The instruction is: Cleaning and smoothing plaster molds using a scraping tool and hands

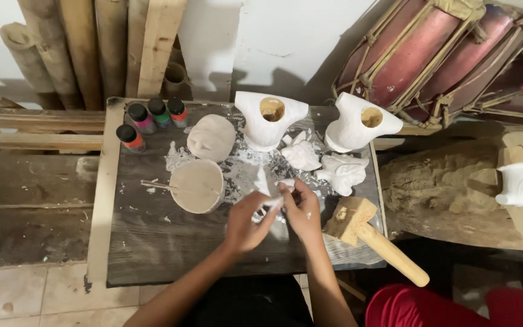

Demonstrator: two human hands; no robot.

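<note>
White plaster piece (pixel 272 203) between both hands' grips

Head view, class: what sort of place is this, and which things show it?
Probably a craft workshop for plaster or clay figures. White cast torsos stand on a dusty wooden board, beside small paint bottles and a wooden mallet. Both hands, left and right, work a small white piece.

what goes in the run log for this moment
left hand: on white plaster piece | right hand: same piece | nearby: wooden mallet
</note>
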